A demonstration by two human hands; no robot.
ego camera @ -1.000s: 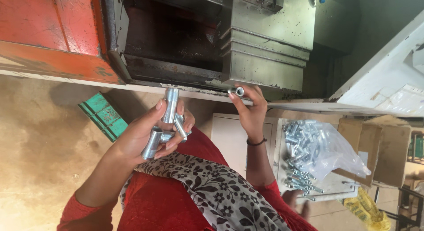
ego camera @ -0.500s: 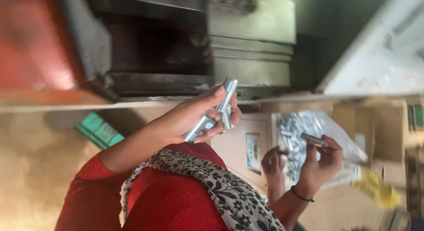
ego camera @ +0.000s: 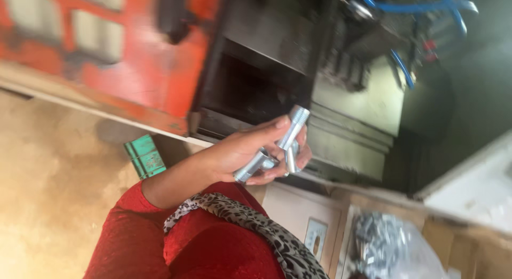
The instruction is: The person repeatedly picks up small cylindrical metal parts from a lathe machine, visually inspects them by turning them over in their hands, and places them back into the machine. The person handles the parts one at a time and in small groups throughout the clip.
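Left hand is reaching forward, arm raised from a red sleeve, fingers curling around several silver bolts. Right hand is staying out of view.

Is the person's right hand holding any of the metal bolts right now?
Cannot tell: only the left hand shows, gripping several silver bolts; the right hand is out of view.
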